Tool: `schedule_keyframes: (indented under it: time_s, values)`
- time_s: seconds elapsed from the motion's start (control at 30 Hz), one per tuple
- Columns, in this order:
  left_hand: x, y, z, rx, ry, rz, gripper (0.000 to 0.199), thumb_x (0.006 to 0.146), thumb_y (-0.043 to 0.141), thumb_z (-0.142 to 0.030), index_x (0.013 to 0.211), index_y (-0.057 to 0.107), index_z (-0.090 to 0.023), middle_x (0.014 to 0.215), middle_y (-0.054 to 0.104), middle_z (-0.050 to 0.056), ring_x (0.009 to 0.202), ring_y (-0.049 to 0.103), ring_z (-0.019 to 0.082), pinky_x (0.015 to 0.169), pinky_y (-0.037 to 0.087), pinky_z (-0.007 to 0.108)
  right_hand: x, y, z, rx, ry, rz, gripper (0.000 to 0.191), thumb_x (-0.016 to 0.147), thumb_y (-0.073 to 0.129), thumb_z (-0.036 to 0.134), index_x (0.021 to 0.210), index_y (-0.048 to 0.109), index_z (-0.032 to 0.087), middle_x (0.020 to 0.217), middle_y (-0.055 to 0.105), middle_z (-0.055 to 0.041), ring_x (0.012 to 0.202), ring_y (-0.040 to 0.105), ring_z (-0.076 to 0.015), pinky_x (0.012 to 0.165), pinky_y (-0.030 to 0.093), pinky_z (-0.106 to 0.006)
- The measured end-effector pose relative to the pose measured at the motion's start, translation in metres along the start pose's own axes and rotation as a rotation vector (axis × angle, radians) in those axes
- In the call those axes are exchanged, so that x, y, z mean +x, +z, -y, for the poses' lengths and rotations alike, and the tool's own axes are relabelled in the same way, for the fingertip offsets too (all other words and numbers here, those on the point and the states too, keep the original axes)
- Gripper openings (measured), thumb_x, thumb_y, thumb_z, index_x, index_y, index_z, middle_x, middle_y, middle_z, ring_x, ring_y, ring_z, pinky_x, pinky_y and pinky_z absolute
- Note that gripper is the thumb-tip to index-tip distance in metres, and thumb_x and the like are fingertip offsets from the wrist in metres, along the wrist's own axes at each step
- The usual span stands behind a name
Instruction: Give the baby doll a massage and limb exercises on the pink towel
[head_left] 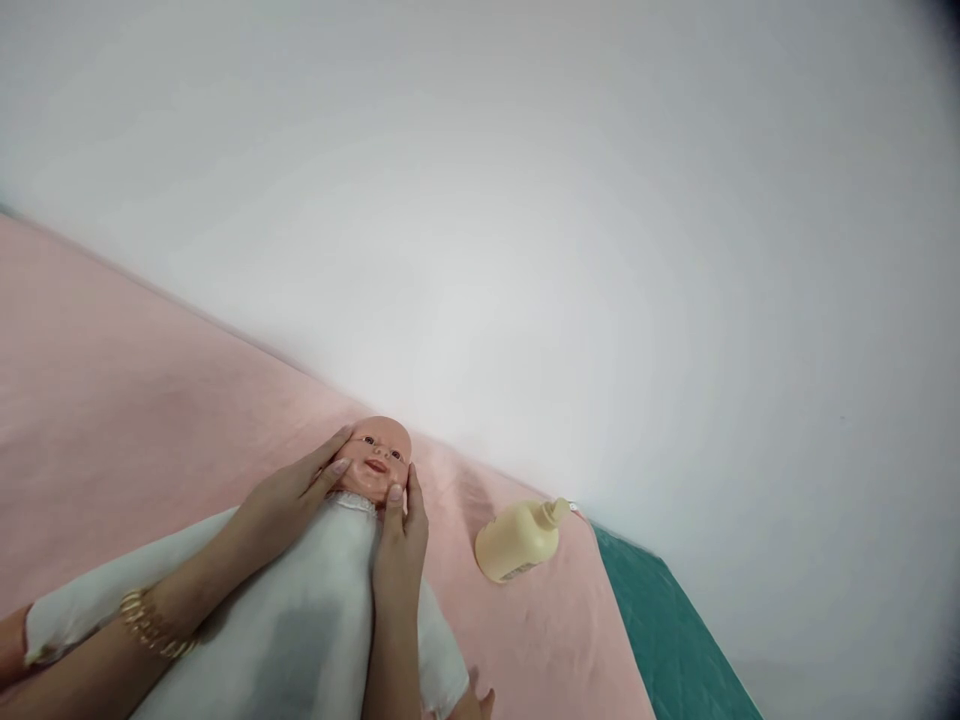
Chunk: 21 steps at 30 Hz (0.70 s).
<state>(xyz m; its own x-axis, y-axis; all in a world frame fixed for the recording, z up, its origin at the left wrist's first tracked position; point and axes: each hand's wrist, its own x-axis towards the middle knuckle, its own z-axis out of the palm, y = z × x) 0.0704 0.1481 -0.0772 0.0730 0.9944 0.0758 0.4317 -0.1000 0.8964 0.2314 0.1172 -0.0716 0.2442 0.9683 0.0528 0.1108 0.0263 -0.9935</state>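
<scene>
A baby doll in a white long-sleeved garment lies on its back on a pink cloth. Its bald head points toward the wall. My left hand rests along one side of the doll's head, thumb on the cheek and fingers stretched toward the temple. On the opposite cheek lies my right hand, with its thumb near the chin and its fingers extended up beside the face. Both palms are turned inward, cupping the head between them. A gold-coloured bracelet circles my left wrist.
To the right of the doll stands a pale yellow pump bottle, close to the wall. A white wall borders the far edge of the cloth. Beyond the cloth's right edge shows a green surface.
</scene>
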Motion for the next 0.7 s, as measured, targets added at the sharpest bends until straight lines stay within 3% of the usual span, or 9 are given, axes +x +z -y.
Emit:
schedule_keyframes:
  time_s: [0.13, 0.3, 0.57, 0.7]
  values:
    - [-0.001, -0.002, -0.005, -0.023, -0.056, 0.036, 0.086, 0.089, 0.041, -0.069, 0.16, 0.03, -0.022, 0.147, 0.055, 0.009, 0.13, 0.057, 0.033, 0.102, 0.051, 0.041, -0.005, 0.003, 0.008, 0.033, 0.006, 0.025, 0.081, 0.088, 0.066, 0.049, 0.155, 0.039, 0.012, 0.151, 0.052, -0.0145, 0.135, 0.056, -0.0277, 0.111, 0.048, -0.039]
    - [-0.002, -0.003, -0.008, -0.05, -0.075, 0.026, 0.089, 0.082, 0.059, -0.059, 0.159, 0.032, -0.023, 0.141, 0.06, 0.009, 0.124, 0.062, 0.031, 0.096, 0.055, 0.035, -0.005, 0.008, -0.001, 0.094, -0.032, -0.054, 0.085, 0.077, 0.076, 0.041, 0.151, 0.045, 0.014, 0.146, 0.057, -0.0156, 0.128, 0.062, -0.0294, 0.105, 0.053, -0.04]
    - [-0.004, -0.003, -0.01, -0.046, -0.056, -0.017, 0.089, 0.079, 0.055, -0.062, 0.157, 0.039, -0.021, 0.136, 0.064, 0.01, 0.121, 0.064, 0.035, 0.094, 0.056, 0.039, -0.005, 0.007, -0.001, 0.056, -0.027, -0.055, 0.077, 0.081, 0.071, 0.04, 0.15, 0.046, 0.015, 0.147, 0.056, -0.0143, 0.131, 0.06, -0.0286, 0.107, 0.051, -0.04]
    - [-0.004, -0.004, -0.009, -0.003, -0.053, 0.011, 0.087, 0.084, 0.046, -0.064, 0.159, 0.034, -0.02, 0.144, 0.057, 0.007, 0.127, 0.059, 0.033, 0.1, 0.053, 0.04, -0.005, 0.002, 0.003, 0.018, -0.007, 0.026, 0.075, 0.09, 0.062, 0.045, 0.154, 0.04, 0.013, 0.153, 0.05, -0.0137, 0.136, 0.055, -0.0265, 0.112, 0.046, -0.038]
